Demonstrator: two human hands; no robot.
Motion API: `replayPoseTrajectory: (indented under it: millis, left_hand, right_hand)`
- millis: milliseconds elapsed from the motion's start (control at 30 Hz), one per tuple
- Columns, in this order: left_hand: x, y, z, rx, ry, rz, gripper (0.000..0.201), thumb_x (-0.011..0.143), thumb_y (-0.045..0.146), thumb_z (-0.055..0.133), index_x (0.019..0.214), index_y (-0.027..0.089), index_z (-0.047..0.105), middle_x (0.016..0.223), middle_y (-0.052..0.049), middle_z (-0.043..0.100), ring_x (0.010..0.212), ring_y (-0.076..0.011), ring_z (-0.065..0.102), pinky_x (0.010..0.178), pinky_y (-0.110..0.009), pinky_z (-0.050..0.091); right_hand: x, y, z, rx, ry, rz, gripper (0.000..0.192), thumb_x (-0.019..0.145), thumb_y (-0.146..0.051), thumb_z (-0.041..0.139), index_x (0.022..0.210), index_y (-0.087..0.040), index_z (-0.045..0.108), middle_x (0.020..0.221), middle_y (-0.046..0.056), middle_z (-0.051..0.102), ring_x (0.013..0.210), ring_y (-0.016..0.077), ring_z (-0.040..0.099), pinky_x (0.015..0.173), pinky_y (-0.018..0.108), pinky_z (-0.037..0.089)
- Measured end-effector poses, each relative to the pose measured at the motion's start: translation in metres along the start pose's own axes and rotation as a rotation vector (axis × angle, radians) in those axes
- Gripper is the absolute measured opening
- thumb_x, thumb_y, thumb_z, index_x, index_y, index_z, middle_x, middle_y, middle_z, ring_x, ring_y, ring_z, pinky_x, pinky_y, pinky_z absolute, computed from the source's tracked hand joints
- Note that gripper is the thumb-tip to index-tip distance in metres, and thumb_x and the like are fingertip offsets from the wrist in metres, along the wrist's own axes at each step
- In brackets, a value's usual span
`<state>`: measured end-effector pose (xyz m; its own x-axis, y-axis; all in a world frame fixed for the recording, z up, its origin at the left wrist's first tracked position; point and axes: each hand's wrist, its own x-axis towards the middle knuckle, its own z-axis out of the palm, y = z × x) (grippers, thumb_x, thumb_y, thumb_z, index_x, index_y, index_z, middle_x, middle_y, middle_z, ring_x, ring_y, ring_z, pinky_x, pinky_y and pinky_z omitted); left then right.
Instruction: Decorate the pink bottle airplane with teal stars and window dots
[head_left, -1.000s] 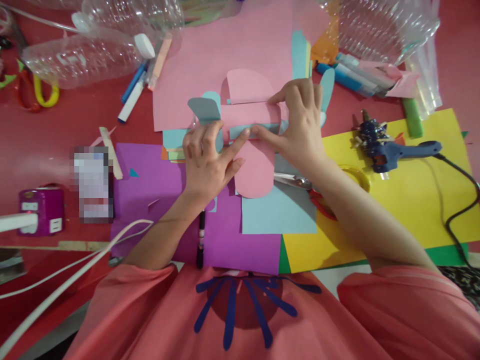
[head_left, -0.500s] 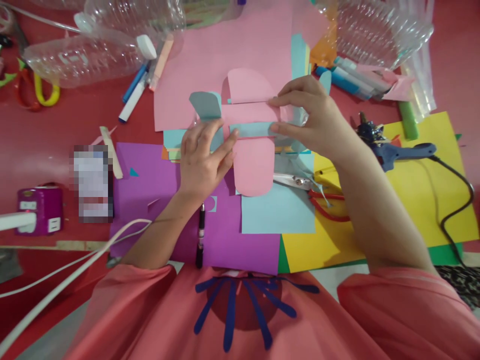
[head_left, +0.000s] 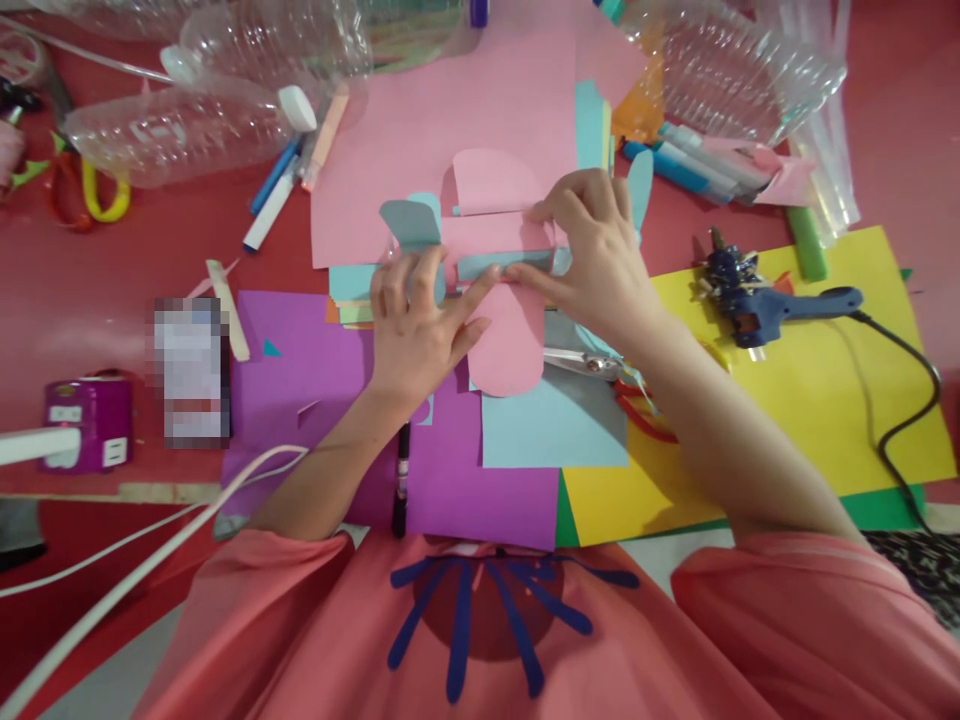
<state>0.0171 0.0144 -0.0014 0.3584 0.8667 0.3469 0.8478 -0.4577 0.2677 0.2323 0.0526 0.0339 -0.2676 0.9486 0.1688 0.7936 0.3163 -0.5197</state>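
A paper craft piece with pink rounded flaps, a pink band and light-blue fins lies on the big pink sheet. A light-blue paper strip runs across its middle. My left hand rests on the left part of the piece, its index finger pressed on the strip. My right hand pinches the piece's right end, thumb tip on the strip, almost touching the left index finger. A lower pink flap hangs down between my hands.
Scissors with red handles lie under my right forearm on light-blue paper. A blue glue gun rests on the yellow sheet. Clear plastic bottles and markers lie at the back. A black pen lies on purple paper.
My right hand lifted off to the right half a second ago, then came back down; its thumb again meets my left index finger on the blue strip.
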Motion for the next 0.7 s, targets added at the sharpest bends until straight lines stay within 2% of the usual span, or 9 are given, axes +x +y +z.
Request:
replayPoseTrajectory:
  millis: [100,200,267,333,433,500,600,700]
  left_hand:
    - [-0.001,-0.004,-0.001,0.0,-0.003,0.021,0.052,0.096,0.064,0.032,0.134,0.039,0.057,0.141,-0.006,0.054,0.129,-0.0332,0.046,0.113,-0.055,0.028]
    - [-0.001,-0.011,-0.001,-0.03,0.003,0.041,0.053,0.098,0.062,0.027,0.134,0.037,0.057,0.141,-0.004,0.055,0.129,-0.0311,0.047,0.113,-0.055,0.029]
    - [-0.001,-0.015,0.0,-0.053,-0.004,0.037,0.054,0.098,0.062,0.025,0.133,0.036,0.057,0.14,-0.002,0.056,0.129,-0.029,0.047,0.113,-0.053,0.029]
    - [-0.001,-0.019,0.001,-0.071,-0.034,0.031,0.054,0.098,0.061,0.024,0.132,0.034,0.057,0.14,-0.001,0.057,0.13,-0.0276,0.046,0.114,-0.052,0.029]
    - [-0.001,-0.022,0.001,-0.083,-0.05,0.044,0.054,0.099,0.06,0.024,0.13,0.033,0.059,0.139,-0.001,0.058,0.131,-0.027,0.047,0.114,-0.05,0.031]
    - [-0.002,-0.021,-0.002,-0.076,-0.014,0.08,0.053,0.1,0.059,0.025,0.126,0.031,0.061,0.139,-0.002,0.058,0.129,-0.0263,0.049,0.112,-0.049,0.034]
    - [-0.002,-0.019,-0.011,-0.104,0.106,0.123,0.046,0.103,0.051,0.027,0.119,0.029,0.064,0.134,-0.004,0.061,0.121,-0.0232,0.056,0.104,-0.045,0.043]
    - [0.0,-0.036,-0.019,-0.188,0.276,0.022,0.041,0.105,0.043,0.026,0.108,0.029,0.065,0.114,-0.005,0.066,0.111,-0.0203,0.06,0.096,-0.041,0.048]
  right_hand:
    - [0.002,0.008,-0.013,0.038,-0.062,-0.065,0.028,0.082,-0.034,0.063,0.11,-0.033,0.059,0.12,0.009,0.057,0.118,0.0341,0.051,0.103,0.062,0.043]
    - [0.005,0.023,-0.03,0.048,-0.149,-0.157,0.036,0.077,-0.025,0.066,0.111,-0.033,0.063,0.118,0.009,0.059,0.118,0.032,0.054,0.105,0.058,0.044]
    - [0.007,0.033,-0.038,0.018,-0.17,-0.183,0.043,0.074,-0.027,0.07,0.115,-0.033,0.063,0.123,0.01,0.059,0.119,0.0316,0.055,0.107,0.056,0.043]
    - [0.008,0.042,-0.042,-0.014,-0.207,-0.151,0.056,0.068,-0.028,0.077,0.122,-0.033,0.06,0.128,0.01,0.059,0.122,0.0326,0.054,0.107,0.055,0.044]
    - [0.008,0.05,-0.041,-0.079,-0.298,0.009,0.072,0.062,-0.023,0.081,0.129,-0.028,0.056,0.127,0.013,0.063,0.118,0.0361,0.058,0.098,0.056,0.049]
    - [0.007,0.05,-0.039,-0.114,-0.305,0.061,0.069,0.064,-0.02,0.08,0.128,-0.026,0.056,0.121,0.012,0.067,0.108,0.0353,0.063,0.09,0.054,0.052]
    - [0.006,0.043,-0.04,-0.155,-0.233,0.014,0.059,0.073,-0.018,0.073,0.129,-0.025,0.056,0.122,0.011,0.067,0.103,0.031,0.066,0.086,0.05,0.054]
    - [0.006,0.032,-0.042,-0.214,-0.186,0.05,0.057,0.078,-0.017,0.069,0.133,-0.02,0.054,0.13,0.013,0.063,0.111,0.0313,0.064,0.09,0.048,0.054]
